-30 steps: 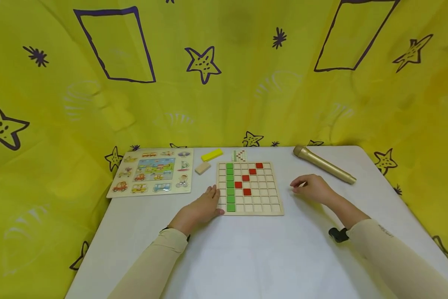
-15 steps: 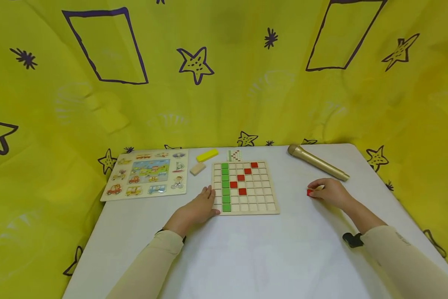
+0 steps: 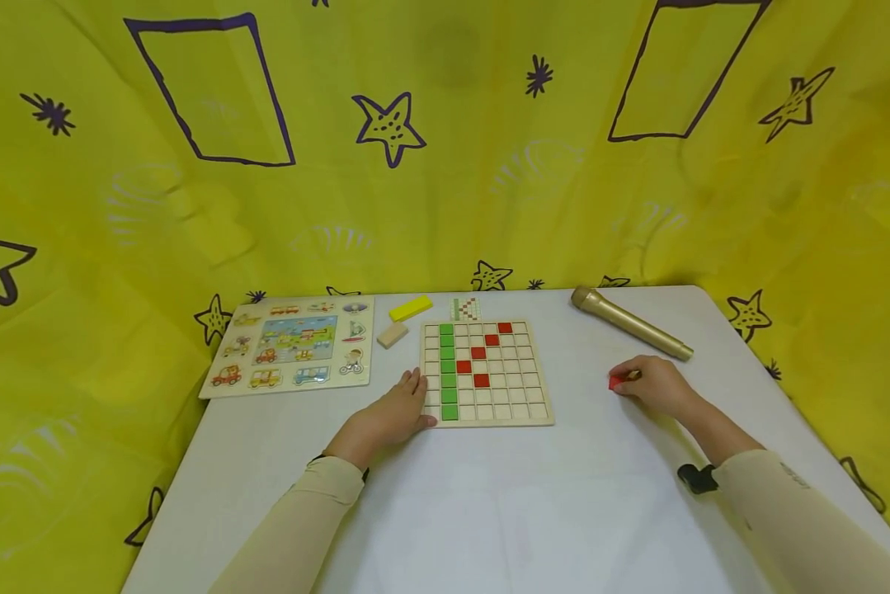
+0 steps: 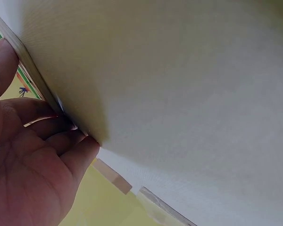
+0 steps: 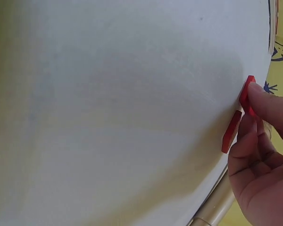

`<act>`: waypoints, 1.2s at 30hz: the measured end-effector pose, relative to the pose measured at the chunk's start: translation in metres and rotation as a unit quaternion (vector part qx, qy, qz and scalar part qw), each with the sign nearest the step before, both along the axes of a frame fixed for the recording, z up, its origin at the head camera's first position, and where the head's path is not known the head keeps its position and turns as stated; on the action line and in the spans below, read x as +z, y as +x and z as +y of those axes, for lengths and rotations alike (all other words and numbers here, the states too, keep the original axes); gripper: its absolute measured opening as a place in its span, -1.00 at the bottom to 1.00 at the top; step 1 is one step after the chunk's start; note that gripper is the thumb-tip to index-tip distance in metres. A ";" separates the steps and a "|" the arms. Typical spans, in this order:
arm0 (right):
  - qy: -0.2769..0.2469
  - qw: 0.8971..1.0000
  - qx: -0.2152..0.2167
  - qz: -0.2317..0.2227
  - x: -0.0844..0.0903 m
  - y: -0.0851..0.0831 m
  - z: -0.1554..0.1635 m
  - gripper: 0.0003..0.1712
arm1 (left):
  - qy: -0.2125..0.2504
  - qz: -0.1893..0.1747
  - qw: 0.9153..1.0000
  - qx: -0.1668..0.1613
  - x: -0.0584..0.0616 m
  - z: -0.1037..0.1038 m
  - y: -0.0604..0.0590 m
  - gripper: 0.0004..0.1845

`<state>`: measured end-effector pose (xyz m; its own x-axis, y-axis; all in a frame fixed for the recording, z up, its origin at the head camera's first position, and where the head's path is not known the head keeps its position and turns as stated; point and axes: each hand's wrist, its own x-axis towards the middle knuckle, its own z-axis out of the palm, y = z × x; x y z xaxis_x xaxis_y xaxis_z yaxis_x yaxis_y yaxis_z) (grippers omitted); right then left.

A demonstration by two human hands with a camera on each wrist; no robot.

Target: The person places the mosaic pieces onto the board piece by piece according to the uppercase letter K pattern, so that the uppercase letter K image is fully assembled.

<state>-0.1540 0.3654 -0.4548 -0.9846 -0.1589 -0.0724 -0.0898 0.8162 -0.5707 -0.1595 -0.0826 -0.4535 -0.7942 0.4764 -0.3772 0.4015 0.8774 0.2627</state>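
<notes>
A wooden grid board (image 3: 519, 396) lies on the table, with a column of green square tiles (image 3: 449, 378) and a diagonal of red square tiles (image 3: 478, 354) in its cells. My left hand (image 3: 394, 411) rests against the board's left edge, fingers extended and thumb by the near corner. To the right of the board, my right hand (image 3: 656, 384) pinches a red tile (image 5: 247, 94) between thumb and fingers. A second red tile (image 5: 231, 132) shows just beside those fingers in the right wrist view; whether they touch it is unclear.
Behind the board is a small pattern card (image 3: 465, 309). A yellow block (image 3: 411, 308) and a plain wooden block (image 3: 393, 335) lie left of it. Farther left is a picture puzzle (image 3: 237, 330). A gold microphone (image 3: 633, 322) lies beyond my right hand.
My right hand has moved right, away from the board, and now pinches a red tile. My left hand stays at the board's edge. The head view has shifted slightly.
</notes>
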 end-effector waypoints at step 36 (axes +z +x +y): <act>-0.088 0.988 0.111 -0.068 0.005 -0.038 -0.148 -0.95 | -0.014 0.009 1.000 -0.010 0.002 0.002 0.000 -0.11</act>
